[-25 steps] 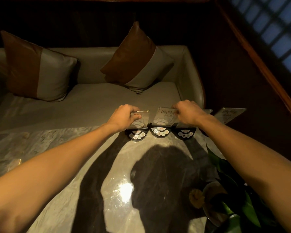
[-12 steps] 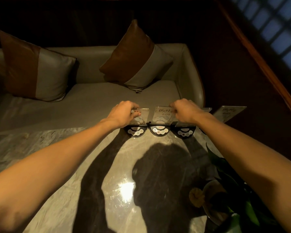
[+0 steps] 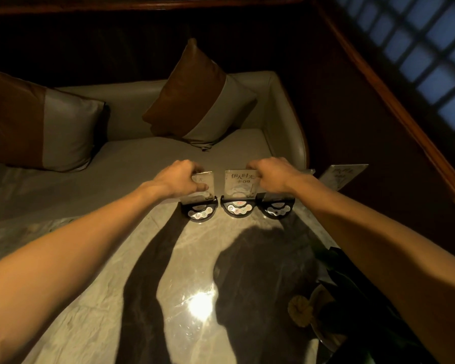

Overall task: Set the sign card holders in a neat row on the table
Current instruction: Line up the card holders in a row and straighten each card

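Observation:
Three sign card holders stand side by side at the far edge of the marble table [image 3: 111, 298]. Each has a black half-round base with buttons and a clear upright card. My left hand [image 3: 180, 178] grips the card of the left holder [image 3: 200, 211]. The middle holder [image 3: 237, 207] shows printed characters on its card. My right hand [image 3: 272, 174] covers the card of the right holder [image 3: 277, 209] and touches the middle card's top corner. A fourth clear card [image 3: 340, 176] leans further right, apart from the row.
A beige sofa [image 3: 147, 164] with two brown-and-grey cushions [image 3: 197, 98] lies beyond the table's far edge. A potted plant with a dish [image 3: 334, 311] sits at the table's near right. A dark wooden wall and latticed window rise on the right.
Both hands stay on the holders. The left holder has shifted slightly left, opening a small gap from the middle one. The view has tilted a little.

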A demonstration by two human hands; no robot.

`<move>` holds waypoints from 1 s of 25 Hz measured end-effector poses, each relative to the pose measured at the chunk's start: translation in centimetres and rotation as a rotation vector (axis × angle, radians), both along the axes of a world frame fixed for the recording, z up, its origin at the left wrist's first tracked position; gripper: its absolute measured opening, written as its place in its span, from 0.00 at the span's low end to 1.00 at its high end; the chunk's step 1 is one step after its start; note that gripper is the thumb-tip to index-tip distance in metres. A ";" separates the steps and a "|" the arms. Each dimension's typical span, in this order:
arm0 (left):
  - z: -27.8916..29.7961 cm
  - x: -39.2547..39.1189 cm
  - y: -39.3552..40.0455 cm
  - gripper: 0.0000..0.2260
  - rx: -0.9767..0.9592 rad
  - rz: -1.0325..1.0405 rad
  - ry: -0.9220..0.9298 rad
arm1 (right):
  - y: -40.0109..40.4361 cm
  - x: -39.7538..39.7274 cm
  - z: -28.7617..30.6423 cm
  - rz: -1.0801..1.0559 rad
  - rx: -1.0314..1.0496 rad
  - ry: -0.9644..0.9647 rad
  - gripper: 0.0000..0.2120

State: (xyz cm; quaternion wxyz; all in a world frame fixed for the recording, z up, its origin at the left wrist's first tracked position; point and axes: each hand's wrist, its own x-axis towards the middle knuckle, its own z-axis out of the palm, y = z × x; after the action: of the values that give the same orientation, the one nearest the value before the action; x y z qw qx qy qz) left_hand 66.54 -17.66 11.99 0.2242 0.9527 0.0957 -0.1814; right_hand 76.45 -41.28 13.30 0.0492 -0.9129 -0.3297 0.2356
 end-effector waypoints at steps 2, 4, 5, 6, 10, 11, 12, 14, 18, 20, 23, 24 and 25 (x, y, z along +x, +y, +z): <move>1.0 0.7 -1.5 0.31 0.013 -0.020 -0.091 | -1.2 0.4 0.8 -0.023 0.071 0.028 0.26; 2.2 2.2 -4.2 0.33 0.018 -0.115 -0.213 | -3.5 1.4 2.1 -0.062 0.173 0.014 0.26; 2.7 3.2 -6.0 0.33 0.016 -0.173 -0.263 | -5.1 2.2 2.9 -0.089 0.219 -0.015 0.26; 3.1 4.2 -7.9 0.32 0.014 -0.226 -0.298 | -7.0 3.1 3.5 -0.122 0.249 -0.048 0.26; 2.9 7.3 -14.6 0.29 0.001 -0.329 -0.226 | -13.9 5.9 4.2 -0.280 0.116 -0.163 0.28; 2.5 7.9 -15.9 0.28 0.010 -0.336 -0.181 | -15.2 6.2 3.9 -0.286 0.045 -0.168 0.28; 2.0 8.4 -16.9 0.26 0.020 -0.340 -0.151 | -16.2 6.5 3.2 -0.284 -0.017 -0.159 0.29; 0.6 9.3 -18.3 0.21 0.062 -0.349 -0.126 | -17.8 6.8 2.1 -0.278 -0.087 -0.141 0.28; -1.3 10.3 -18.9 0.13 0.094 -0.314 -0.128 | -19.4 6.7 0.4 -0.252 -0.067 -0.148 0.16; -1.6 10.5 -19.0 0.11 0.061 -0.298 -0.143 | -19.6 6.7 0.1 -0.256 -0.049 -0.162 0.12; -1.7 10.8 -19.5 0.10 0.082 -0.304 -0.167 | -19.7 7.1 0.1 -0.223 -0.039 -0.165 0.10; -1.8 11.0 -19.7 0.10 0.088 -0.300 -0.175 | -19.8 7.2 0.2 -0.208 -0.042 -0.168 0.10; -1.9 11.2 -19.9 0.10 0.081 -0.295 -0.177 | -19.8 7.3 0.3 -0.197 -0.044 -0.169 0.10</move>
State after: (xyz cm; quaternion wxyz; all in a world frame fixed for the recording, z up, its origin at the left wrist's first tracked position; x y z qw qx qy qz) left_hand 77.74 -37.59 10.06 0.1644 0.9769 -0.0580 -0.1237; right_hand 83.73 -61.08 13.61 0.0238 -0.9583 -0.2363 0.1590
